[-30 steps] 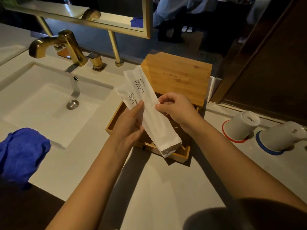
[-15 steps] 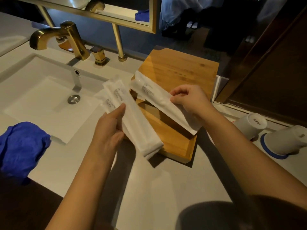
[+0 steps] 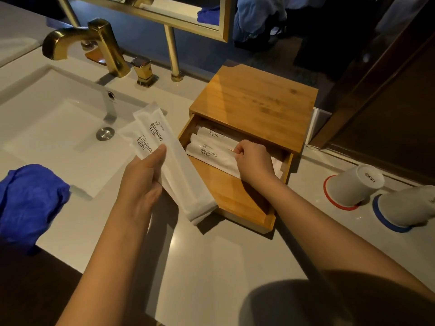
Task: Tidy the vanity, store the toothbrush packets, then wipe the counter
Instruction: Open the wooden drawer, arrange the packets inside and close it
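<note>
we see 2 risks from here. our right hand is curled, its fingertips pinching the packet it is laying in the open wooden drawer; if it lets go while that packet sits askew across the 1 already lying at the back, the stack may ride up and catch when the drawer slides under the bamboo box. the other risk is on the left: our left hand is clamped, thumb on top, on 2 more packets that fan toward 11 o'clock over the edge of the sink, and the smooth wrappers could slip off each other and drop into the basin. from the right hand, the packet being placed runs out toward 10 o'clock, touching the fingers; the held pair is at 9 o'clock from it, just beside the drawer's left wall. the blue cloth waits at 8 o'clock on the counter, untouched, and 2 upturned cups stand at 3 o'clock, well apart.
</note>
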